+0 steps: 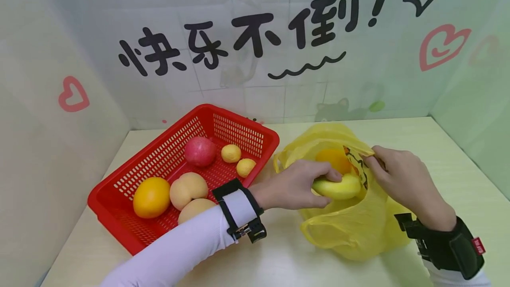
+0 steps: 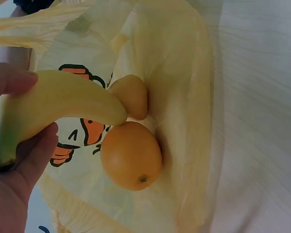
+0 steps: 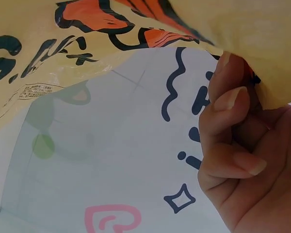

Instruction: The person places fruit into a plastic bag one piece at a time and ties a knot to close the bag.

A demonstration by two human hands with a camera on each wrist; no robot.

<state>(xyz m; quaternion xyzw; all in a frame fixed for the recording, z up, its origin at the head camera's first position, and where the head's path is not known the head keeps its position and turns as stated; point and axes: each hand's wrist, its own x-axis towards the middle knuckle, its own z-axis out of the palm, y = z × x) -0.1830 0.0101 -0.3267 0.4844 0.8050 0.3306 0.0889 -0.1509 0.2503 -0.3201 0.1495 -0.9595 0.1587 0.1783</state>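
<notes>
A: What does the person's left grip (image 1: 296, 185) have?

B: It is closed round a banana (image 2: 72, 94) near the green stem end, and the free tip points into the mouth of the yellow bag (image 1: 354, 234).

A: And the right grip (image 1: 410, 183)?

B: It pinches the bag's edge, on the side of the bag farther from the red basket (image 1: 113, 229), drawing the mouth wide.

A: What lies inside?

B: Within the bag sit an orange (image 2: 131, 158) and a smaller yellowish fruit (image 2: 132, 97). Both look near the banana's tip; whether they touch it cannot be told.

A: How is this best done?

B: Probably with the right grip lifting the edge up and outward, since such thin film may sag and snag. The left grip should guide the banana lengthwise through the opening, holding it firmly but without squeezing; a knock could roll the orange.

A: And farther out?

B: Left of the bag, on the same table (image 1: 287, 260), the basket holds peaches (image 1: 189, 189) and other fruit. The left sleeve (image 1: 179, 242) passes close by, so the person had better keep it from brushing them.
</notes>
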